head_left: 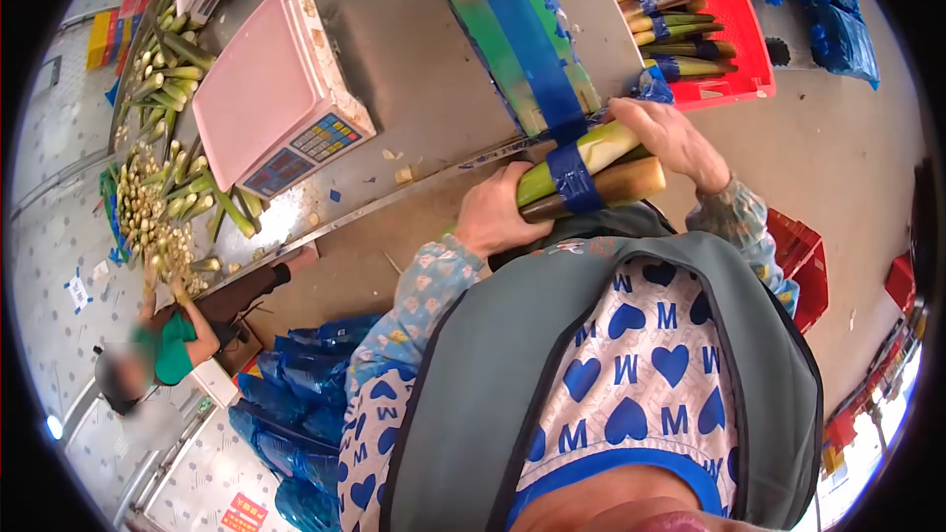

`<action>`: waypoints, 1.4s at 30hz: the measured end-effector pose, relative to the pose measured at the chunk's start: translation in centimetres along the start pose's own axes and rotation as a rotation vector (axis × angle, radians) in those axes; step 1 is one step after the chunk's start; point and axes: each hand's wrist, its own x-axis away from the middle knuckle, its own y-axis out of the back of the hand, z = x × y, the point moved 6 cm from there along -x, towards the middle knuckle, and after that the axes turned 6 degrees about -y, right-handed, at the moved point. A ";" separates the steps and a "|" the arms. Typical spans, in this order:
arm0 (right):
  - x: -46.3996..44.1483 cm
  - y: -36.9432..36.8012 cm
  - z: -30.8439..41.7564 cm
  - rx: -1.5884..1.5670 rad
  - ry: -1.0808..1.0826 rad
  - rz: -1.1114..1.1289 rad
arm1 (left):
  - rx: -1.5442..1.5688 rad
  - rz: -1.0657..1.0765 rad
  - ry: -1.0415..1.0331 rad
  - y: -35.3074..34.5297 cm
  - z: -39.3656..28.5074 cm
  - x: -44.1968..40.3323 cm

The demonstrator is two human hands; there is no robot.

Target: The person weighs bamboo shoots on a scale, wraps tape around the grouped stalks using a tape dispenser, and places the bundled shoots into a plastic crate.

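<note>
A bundle of thick green and brownish stalks (618, 180) lies across the front of my body, with blue tape (572, 177) around its middle. My left hand (498, 209) is wrapped round the left end of the bundle. At its right end, my right hand (675, 141) rests with its fingers against the upper stalk. A wide blue tape strip (522, 34) runs over a green tape holder (481, 44) on the metal table and reaches down to the bundle.
A scale with a pink tray (258, 89) stands left on the metal table (414, 69), beside loose stalks (182, 79). A red crate (734, 39) holds taped bundles at upper right. Blue bags (305, 394) lie lower left, near another person in green (175, 347).
</note>
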 end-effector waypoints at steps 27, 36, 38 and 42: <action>4.7 6.9 6.4 0.223 0.180 -0.034 | -0.831 -0.493 -0.455 3.6 -8.9 1.3; 8.0 5.3 4.7 -0.046 0.322 -0.200 | -0.704 -0.461 -0.331 1.2 -11.2 -0.9; 8.7 6.0 3.7 -0.118 0.292 -0.237 | -0.718 -0.451 -0.337 0.9 -11.8 -1.8; 9.3 7.7 3.9 -0.112 0.362 -0.244 | -0.753 -0.345 -0.382 1.1 -12.8 -3.2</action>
